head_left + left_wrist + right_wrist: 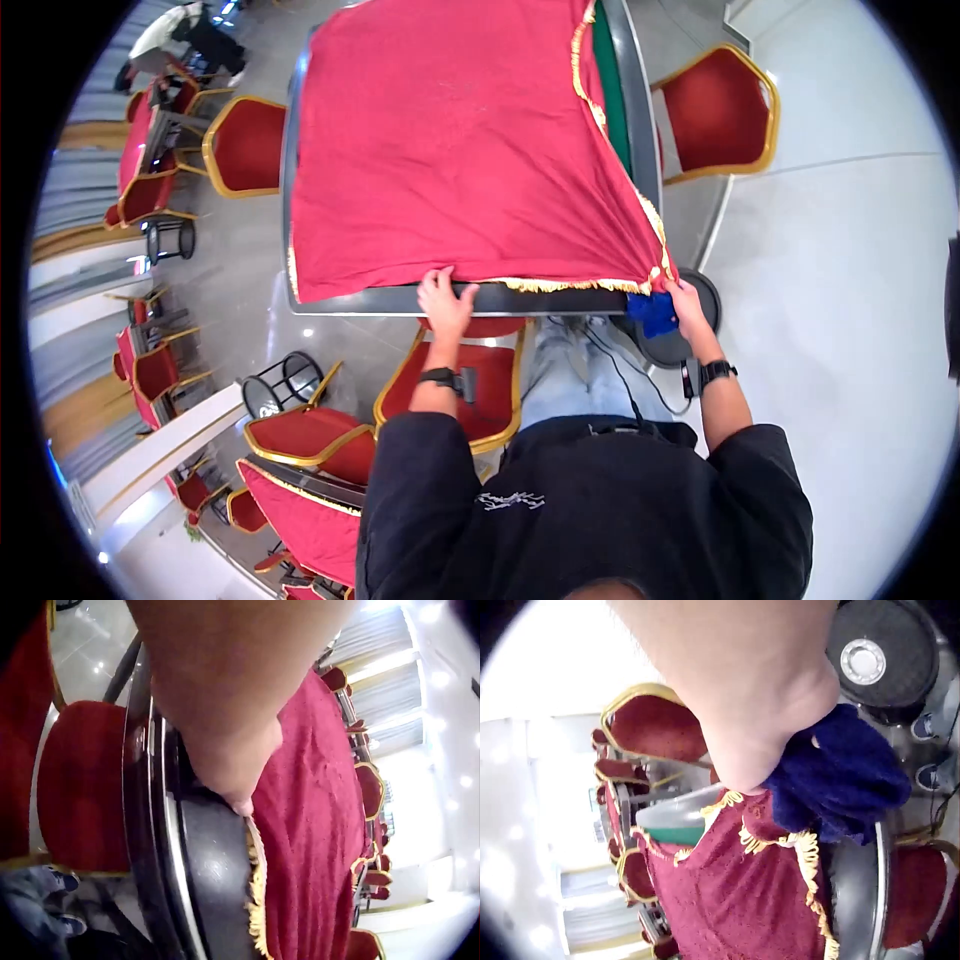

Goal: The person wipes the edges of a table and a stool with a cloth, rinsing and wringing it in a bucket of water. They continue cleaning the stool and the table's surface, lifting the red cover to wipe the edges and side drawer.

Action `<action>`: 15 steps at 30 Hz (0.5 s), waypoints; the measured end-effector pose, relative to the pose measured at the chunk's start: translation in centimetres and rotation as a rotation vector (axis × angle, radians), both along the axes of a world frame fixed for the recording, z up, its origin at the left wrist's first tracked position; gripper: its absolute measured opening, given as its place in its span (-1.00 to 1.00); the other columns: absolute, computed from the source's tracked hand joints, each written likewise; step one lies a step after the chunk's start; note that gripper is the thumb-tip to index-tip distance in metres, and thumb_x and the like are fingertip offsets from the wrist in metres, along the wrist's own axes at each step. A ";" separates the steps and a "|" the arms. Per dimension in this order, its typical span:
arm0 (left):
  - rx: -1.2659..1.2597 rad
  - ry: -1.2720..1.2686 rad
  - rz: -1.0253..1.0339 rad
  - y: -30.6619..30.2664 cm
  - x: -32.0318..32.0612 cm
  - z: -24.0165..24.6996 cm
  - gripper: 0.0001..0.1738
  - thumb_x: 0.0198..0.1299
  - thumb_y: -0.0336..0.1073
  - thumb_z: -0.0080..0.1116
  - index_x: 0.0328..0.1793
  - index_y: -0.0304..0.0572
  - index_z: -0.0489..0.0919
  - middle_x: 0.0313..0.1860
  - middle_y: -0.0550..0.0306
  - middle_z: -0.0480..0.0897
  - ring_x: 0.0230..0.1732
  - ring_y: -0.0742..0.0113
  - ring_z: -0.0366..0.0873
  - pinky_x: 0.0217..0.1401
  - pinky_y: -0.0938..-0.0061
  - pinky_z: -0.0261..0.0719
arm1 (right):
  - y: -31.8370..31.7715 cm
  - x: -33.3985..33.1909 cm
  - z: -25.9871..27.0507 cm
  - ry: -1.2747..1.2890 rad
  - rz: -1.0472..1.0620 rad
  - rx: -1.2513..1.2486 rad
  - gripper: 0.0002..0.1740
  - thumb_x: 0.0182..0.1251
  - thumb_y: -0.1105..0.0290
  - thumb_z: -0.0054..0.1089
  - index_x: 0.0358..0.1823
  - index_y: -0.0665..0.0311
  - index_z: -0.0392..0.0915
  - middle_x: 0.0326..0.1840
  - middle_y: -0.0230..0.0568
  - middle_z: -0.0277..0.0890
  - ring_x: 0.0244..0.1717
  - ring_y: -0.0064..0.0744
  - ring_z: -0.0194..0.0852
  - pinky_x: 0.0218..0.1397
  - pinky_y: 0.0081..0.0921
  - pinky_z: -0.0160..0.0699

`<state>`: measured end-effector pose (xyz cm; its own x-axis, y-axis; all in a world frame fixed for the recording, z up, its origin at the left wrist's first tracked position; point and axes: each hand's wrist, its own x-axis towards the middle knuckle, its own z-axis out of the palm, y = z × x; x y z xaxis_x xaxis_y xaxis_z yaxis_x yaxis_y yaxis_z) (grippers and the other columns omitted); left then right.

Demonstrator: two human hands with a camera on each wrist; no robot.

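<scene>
A red tablecloth [450,150] with yellow fringe covers most of a dark-rimmed table [380,300]. At the near edge, my left hand [445,305] rests over the hem, thumb spread away from the fingers; in the left wrist view its fingertips touch the cloth beside the fringe [257,900]. My right hand [688,305] grips the cloth's near right corner, where folds gather. A crumpled dark blue cloth [840,776] is bunched in the same hand and hangs over the table's edge. The forearm hides most of the right fingers in the right wrist view.
Green table surface [610,90] shows along the right side. Red chairs with gold frames stand left [245,145], right [715,110] and close to my legs [450,390]. A round black stool [700,300] is by the right corner. A cable [625,375] hangs at my front.
</scene>
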<state>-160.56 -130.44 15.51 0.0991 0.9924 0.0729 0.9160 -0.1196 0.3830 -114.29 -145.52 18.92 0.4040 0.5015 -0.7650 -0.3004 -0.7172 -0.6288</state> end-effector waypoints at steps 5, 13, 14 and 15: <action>0.189 -0.109 -0.270 2.8 -4.3 -1.5 -0.86 0.35 -0.32 0.24 -0.04 -0.17 0.65 -0.03 -0.07 0.65 0.09 -0.17 0.56 0.20 -0.04 0.46 | -0.7 1.9 2.0 -0.085 0.291 -0.163 -0.62 0.51 0.04 0.23 0.05 0.19 0.71 -0.36 -0.48 0.67 -0.49 -0.64 0.54 -0.52 -0.56 0.36; -0.004 0.028 -0.402 -2.6 -8.4 0.3 -0.78 0.37 -0.26 0.27 -0.32 -0.18 0.56 -0.43 -0.06 0.59 -0.29 -0.13 0.58 -0.20 -0.01 0.52 | -5.1 3.0 -0.7 0.043 0.176 -0.089 -0.61 0.50 0.10 0.27 0.20 0.13 0.74 -0.15 -0.48 0.77 -0.36 -0.67 0.64 -0.39 -0.60 0.52; -0.031 0.058 -0.410 -2.8 -8.3 0.7 -0.79 0.32 -0.29 0.27 -0.34 -0.20 0.56 -0.38 -0.09 0.59 -0.25 -0.16 0.56 -0.18 -0.03 0.51 | -6.5 2.9 -4.1 -0.033 0.181 -0.070 -0.60 0.47 0.06 0.31 0.14 0.15 0.76 -0.17 -0.43 0.77 -0.33 -0.59 0.67 -0.35 -0.53 0.58; -0.030 0.077 -0.416 -3.1 -8.8 0.1 -0.84 0.28 -0.32 0.27 -0.32 -0.21 0.59 -0.32 -0.10 0.59 -0.20 -0.19 0.55 -0.14 -0.04 0.50 | -8.9 3.9 -8.7 -0.170 0.315 -0.190 -0.56 0.40 -0.04 0.36 0.08 0.11 0.78 -0.18 -0.30 0.79 -0.26 -0.46 0.74 -0.22 -0.44 0.68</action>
<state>-169.33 -133.57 15.62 0.4955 0.8683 0.0215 0.8180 -0.4748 0.3245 -110.44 -154.39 10.27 0.3817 0.4775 -0.7914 0.0498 -0.8656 -0.4982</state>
